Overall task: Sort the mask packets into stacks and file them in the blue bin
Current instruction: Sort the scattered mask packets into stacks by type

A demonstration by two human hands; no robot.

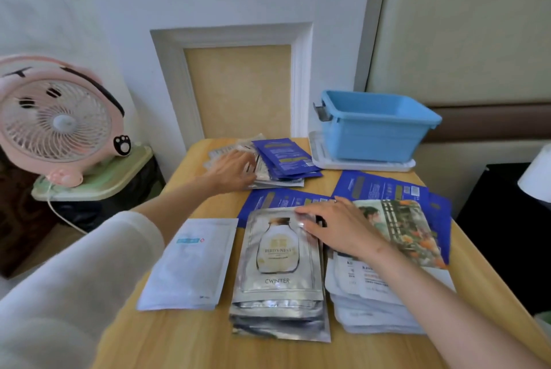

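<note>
2 hands out: our left hand (231, 170) lies flat, fingers spread, on the far mixed pile (268, 166), gripping nothing. Our right hand (337, 227) rests open-fingered on the silver stack (280, 279). Blue bin (375, 127) sits far right on its white lid (357, 163).

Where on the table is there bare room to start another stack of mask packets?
Bare wood runs along the near edge, in front of the white packet and the silver stack. A smaller patch lies between the far pile under the left hand and the white packet. The right half is crowded: blue packets, white stack, blue bin.
</note>
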